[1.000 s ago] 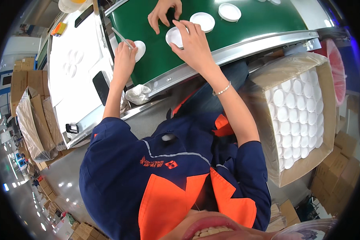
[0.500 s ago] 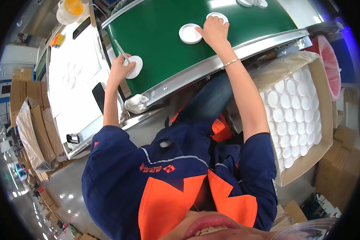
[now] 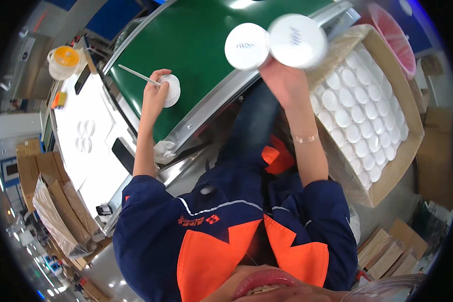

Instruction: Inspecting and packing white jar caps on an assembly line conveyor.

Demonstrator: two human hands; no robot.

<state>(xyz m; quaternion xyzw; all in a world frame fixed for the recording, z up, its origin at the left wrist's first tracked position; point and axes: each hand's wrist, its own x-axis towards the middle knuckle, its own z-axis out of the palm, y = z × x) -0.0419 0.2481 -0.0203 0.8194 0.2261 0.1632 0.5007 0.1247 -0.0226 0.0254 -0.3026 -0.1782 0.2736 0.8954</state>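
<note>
My right hand (image 3: 287, 85) is raised over the near edge of the green belt surface (image 3: 196, 38). It grips two round white lids side by side, a left lid (image 3: 246, 46) and a right lid (image 3: 298, 42). Their flat faces point up and bear blue marks; the right one is blurred. At the belt's left end my left hand (image 3: 155, 98) is closed round a thin white pen-like stick (image 3: 138, 74), which slants up to the left. Another white lid (image 3: 173, 92) is at the fingers of this hand, its far edge over the green surface.
On my right stands an open carton (image 3: 413, 143) lined with plastic, holding rows of white round pieces (image 3: 357, 110). A pink tub (image 3: 395, 38) is behind it. The white table (image 3: 93, 161) on my left carries phones, several small white rings (image 3: 85, 136) and a yellow-topped container (image 3: 65, 56).
My right hand has lifted the two lids off the green surface, brought them nearer, and their marked faces now show. My left hand keeps the stick and lid; the stick lies flatter.
</note>
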